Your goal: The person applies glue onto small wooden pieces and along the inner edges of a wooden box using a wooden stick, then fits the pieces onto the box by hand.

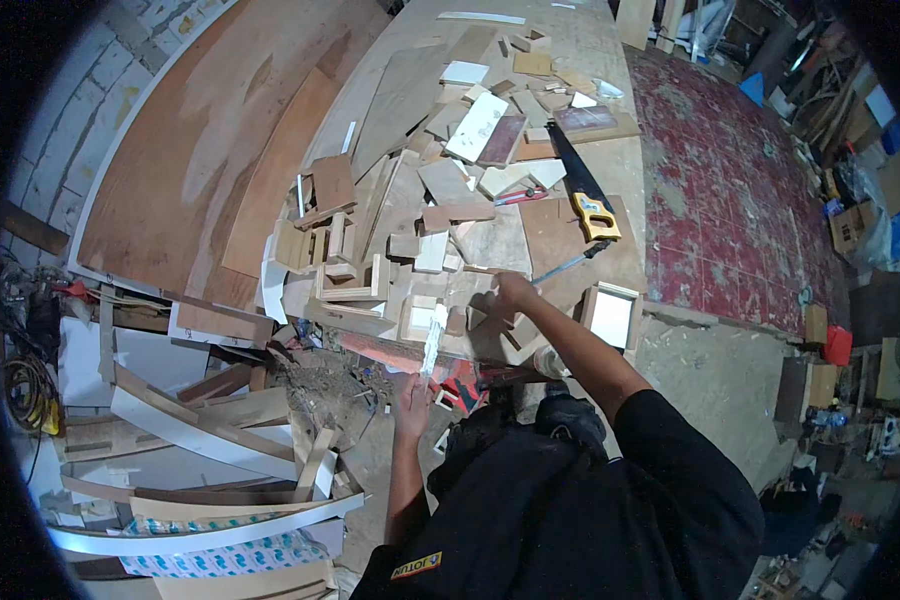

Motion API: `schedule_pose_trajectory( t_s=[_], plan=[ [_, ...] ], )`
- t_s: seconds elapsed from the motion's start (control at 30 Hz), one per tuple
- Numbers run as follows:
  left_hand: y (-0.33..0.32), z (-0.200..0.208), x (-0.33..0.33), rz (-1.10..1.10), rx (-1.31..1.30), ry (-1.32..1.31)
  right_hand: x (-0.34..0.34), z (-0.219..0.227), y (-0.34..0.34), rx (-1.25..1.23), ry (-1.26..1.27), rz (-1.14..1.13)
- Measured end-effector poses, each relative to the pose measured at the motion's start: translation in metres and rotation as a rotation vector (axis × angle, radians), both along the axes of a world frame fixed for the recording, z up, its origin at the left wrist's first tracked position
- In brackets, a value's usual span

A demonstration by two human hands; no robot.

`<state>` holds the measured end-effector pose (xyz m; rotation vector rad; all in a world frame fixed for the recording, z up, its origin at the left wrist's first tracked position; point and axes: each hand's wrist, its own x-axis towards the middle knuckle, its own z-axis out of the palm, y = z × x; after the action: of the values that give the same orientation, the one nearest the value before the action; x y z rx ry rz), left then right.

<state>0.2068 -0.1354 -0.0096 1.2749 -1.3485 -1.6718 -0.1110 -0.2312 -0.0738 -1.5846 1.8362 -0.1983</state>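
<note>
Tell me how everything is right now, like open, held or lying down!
White-smeared stick, held
Left hand, closed on the stick
Right hand, bent; grip unclear
White-bottomed box, open-topped
Handsaw, lying down
Red tool, lying down
Red floor, stained

One left hand and one right hand; one white stick. One table, one saw, one red-handled tool, one thin rod. At least four small boxes. One red container. Wood scraps number in the dozens, overlapping too much for an exact count.
</note>
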Motion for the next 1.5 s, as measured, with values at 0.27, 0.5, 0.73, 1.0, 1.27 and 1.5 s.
schedule_pose_trajectory(
  t_s=[0.27,0.5,0.73,1.0,1.27,1.5],
  plan=[
    [0.004,-0.006,0.001,0.056,0.12,0.036,-0.072,0.012,0.065,-0.344,-0.139,-0.363],
    [-0.022,0.001,-0.065,-0.13,0.077,0.136,-0.082,0.058,0.172,-0.362,-0.398,-0.745],
    [-0.005,0.032,-0.183,-0.518,0.246,0.239,-0.008,0.12,0.212,-0.34,-0.743,-0.758],
    [0.037,0.016,-0.252,-0.992,-0.004,0.271,-0.016,0.101,0.263,-0.522,-0.869,-1.065],
    [0.045,-0.001,-0.233,-0.915,0.197,0.183,-0.041,0.1,0.278,-0.479,-0.689,-1.018],
    [0.011,0.011,-0.166,-0.5,0.326,0.154,-0.082,0.038,0.19,-0.33,-0.206,-0.676]
  ],
)
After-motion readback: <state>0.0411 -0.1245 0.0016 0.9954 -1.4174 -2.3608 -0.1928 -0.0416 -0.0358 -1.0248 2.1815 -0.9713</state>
